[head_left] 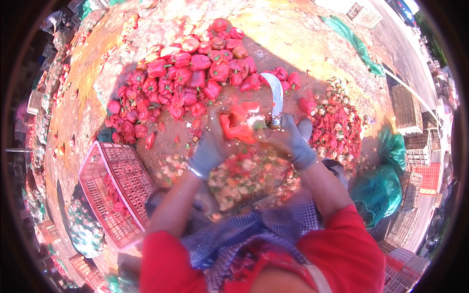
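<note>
- Our left hand (211,145): fingers curled against left side of cut red pepper (237,130).
- Our right hand (293,142): fingers wrapped round curved knife (277,95).
- Pepper's between our hands; right-finger contact unclear.

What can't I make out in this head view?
All in the head view:
- Curved knife: its handle is mostly hidden by the right hand.
- Left hand: blurred fingers leave its exact hold on the cut red pepper unclear.
- Scraps below the hands: blurred, single pieces indistinct.
- Blue object, upper right: too small to identify near the rim.
</note>
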Demonstrator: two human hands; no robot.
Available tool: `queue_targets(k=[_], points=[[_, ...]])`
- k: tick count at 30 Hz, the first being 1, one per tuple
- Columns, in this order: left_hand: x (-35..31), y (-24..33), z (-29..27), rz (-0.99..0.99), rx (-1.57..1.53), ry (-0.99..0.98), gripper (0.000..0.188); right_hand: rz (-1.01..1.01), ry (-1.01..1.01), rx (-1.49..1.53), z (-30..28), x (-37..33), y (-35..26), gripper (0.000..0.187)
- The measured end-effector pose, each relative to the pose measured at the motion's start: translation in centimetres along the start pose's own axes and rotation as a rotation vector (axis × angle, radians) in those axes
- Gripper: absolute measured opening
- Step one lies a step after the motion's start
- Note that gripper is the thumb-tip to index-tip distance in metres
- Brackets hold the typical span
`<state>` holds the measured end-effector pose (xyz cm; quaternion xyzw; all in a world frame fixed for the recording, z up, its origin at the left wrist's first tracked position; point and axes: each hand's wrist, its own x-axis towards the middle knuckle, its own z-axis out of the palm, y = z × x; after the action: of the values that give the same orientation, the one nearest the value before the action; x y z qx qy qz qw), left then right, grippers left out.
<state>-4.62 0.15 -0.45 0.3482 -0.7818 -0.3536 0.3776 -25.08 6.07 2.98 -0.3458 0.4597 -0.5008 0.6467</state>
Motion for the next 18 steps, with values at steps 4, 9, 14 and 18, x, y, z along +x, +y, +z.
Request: queue_targets(k=[4, 9, 14, 18], points=[[-0.3, 0.1, -0.3, -0.127, -0.14, 0.033, 0.08, -0.131, 0.024, -0.078, 0.3, 0.2, -0.8, 0.037], [-1.3, -0.9, -2.6, -0.342, -0.699, 0.111, 0.063, 0.052, 0.034, -0.083, 0.0, 0.4, 0.0, 0.038], [-4.7, -3.6, -9.8, -0.369, -0.625, 0.273, 0.06, -0.069, -0.027, -0.689, -0.1, 1.5, 4.0, 0.051], [-8.2, -2.4, -19.7, -0.366, 0.161, 0.454, 0.062, -0.094, 0.091, -0.884, 0.4, 1.0, 4.1, 0.045]])
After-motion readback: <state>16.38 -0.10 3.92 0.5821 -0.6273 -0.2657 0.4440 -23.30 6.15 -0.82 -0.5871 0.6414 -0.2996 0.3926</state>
